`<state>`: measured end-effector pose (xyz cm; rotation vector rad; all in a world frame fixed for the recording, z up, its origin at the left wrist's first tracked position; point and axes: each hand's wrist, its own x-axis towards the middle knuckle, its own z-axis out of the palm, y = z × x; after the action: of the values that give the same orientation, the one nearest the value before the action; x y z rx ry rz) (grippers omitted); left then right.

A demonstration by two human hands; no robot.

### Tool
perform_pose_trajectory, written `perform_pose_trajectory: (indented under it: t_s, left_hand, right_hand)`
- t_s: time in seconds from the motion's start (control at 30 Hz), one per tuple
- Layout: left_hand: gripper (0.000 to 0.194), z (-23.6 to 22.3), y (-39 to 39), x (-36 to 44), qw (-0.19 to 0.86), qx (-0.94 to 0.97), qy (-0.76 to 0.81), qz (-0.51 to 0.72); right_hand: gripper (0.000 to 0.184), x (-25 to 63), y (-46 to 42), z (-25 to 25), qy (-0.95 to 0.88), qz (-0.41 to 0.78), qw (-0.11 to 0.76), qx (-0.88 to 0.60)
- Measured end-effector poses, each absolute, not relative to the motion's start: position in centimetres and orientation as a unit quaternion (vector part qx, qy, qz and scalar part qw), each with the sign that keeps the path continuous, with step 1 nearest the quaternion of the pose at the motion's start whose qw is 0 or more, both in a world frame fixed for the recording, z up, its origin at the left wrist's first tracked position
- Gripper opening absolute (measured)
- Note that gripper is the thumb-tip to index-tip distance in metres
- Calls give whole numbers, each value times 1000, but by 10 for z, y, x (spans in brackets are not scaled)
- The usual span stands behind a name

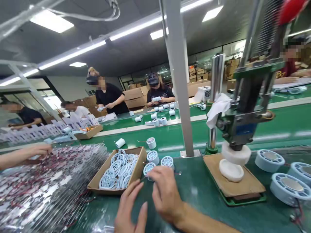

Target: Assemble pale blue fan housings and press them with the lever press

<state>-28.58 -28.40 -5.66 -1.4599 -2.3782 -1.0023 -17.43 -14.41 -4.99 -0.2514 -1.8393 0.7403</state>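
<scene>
Yellowish lettering, its first character apparently a capital B, marks the dark red shirt [290,68] of a co-worker [286,80] far beyond and to the right of the wearer's fingers [157,175]. Dark print on a white box [201,94], nearer the fingers but also beyond and rightward, is too small to read.

Left hand [128,208] beside the box [142,161] (blue rings [118,174] inside) — right hand [167,191] near housings [152,156].

Dark ceiling [145,11] — glowing panels [52,21] | pale wall [73,85] — back left | grey post [181,81]
</scene>
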Motion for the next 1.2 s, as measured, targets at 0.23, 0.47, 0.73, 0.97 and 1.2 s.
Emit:
perform_pose_trajectory:
  t_s: [0.23, 0.47, 0.73, 0.97, 1.2]
  left_hand:
    - [96, 8, -150, -295, 45, -580, -811, -61]
    - [75, -3, -151, -302, -50, -559, -825, -64]
    - [55, -10, -166, -280, -8, -515, -855, -60]
    - [52, -14, -183, -280, 24, -443, -895, -44]
    - [68, -14, -191, -282, -33, -424, -903, -55]
  right_hand:
    - [48, -169, -52, -58, -758, 399, 378, -350]
    - [38, -183, -60, -66, -794, 421, 311, -311]
    - [40, -180, -62, -71, -797, 442, 308, -272]
    - [49, -189, -56, -82, -794, 422, 320, -298]
    - [66, -249, -34, -62, -806, 341, 346, -338]
